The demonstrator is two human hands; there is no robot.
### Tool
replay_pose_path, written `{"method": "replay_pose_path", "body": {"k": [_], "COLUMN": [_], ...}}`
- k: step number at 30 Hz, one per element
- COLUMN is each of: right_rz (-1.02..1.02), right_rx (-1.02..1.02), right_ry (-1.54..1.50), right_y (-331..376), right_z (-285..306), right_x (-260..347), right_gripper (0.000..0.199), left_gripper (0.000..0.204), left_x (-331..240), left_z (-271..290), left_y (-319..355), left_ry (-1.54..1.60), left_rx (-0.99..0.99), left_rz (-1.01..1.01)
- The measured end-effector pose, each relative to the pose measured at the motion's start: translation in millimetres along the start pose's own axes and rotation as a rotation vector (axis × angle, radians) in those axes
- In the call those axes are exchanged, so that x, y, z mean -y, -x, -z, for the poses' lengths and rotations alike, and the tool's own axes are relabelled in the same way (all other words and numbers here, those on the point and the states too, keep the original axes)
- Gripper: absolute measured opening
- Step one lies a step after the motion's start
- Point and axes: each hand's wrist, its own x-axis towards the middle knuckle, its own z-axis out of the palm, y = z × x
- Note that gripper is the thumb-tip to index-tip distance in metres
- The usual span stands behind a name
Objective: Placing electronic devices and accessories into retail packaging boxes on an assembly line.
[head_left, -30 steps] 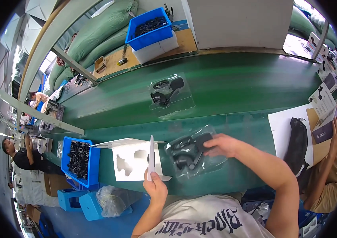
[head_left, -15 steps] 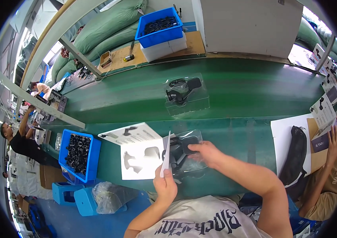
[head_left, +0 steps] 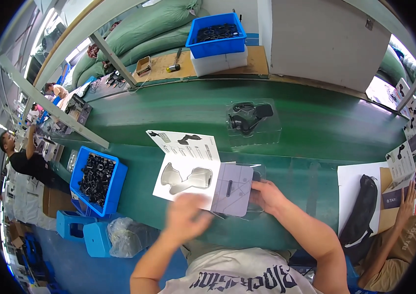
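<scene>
A white folding carton (head_left: 184,196) lies spread on the green bench, with shaped cutouts in its middle panel and a printed flap (head_left: 188,142) raised behind. Its grey-purple panel (head_left: 232,190) extends to the right, over a clear plastic tray (head_left: 259,171) that it mostly covers. My right hand (head_left: 269,196) grips the tray's right side, its fingers partly hidden beside the panel. At the carton's front edge is my left hand (head_left: 188,215), smeared by motion. Farther back, a second clear tray holds a black phone mount (head_left: 249,117).
A blue bin of black parts (head_left: 97,181) stands at left; another blue bin (head_left: 216,36) sits on a white block at the back. Blue stools (head_left: 97,239) are below left. At right, a co-worker's hands (head_left: 409,196) handle a carton beside a black pouch (head_left: 362,210).
The grey-purple panel, upright and edge-on before, has swung down rightward over the tray with the black mount. My left hand has left the panel's edge and moved left. The view has shifted.
</scene>
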Motion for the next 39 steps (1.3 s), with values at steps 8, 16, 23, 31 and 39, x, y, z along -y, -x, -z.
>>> {"method": "replay_pose_path", "body": {"k": [8, 16, 23, 31, 39], "right_rz": [0.049, -0.051, 0.08, -0.111, 0.132], "right_rx": [-0.035, 0.237, 0.405, 0.297, 0.218], "right_ry": [0.027, -0.029, 0.541, -0.389, 0.929], "right_y": [12, 13, -10, -4, 16], "right_z": [-31, -45, -1, 33, 57], "right_x": [-8, -31, -9, -27, 17], "right_gripper": [0.032, 0.041, 0.046, 0.048, 0.05], "left_gripper": [0.064, 0.064, 0.063, 0.067, 0.064], "left_x": [123, 83, 66, 58, 66], "left_z": [42, -1, -10, -16, -19], "left_y": [-6, 4, 12, 4, 25], "left_ry": [0.468, 0.646, 0.636, 0.588, 0.666], "left_rx": [0.049, 0.108, -0.02, -0.017, -0.16], "left_rz": [0.854, 0.716, 0.839, 0.769, 0.946]}}
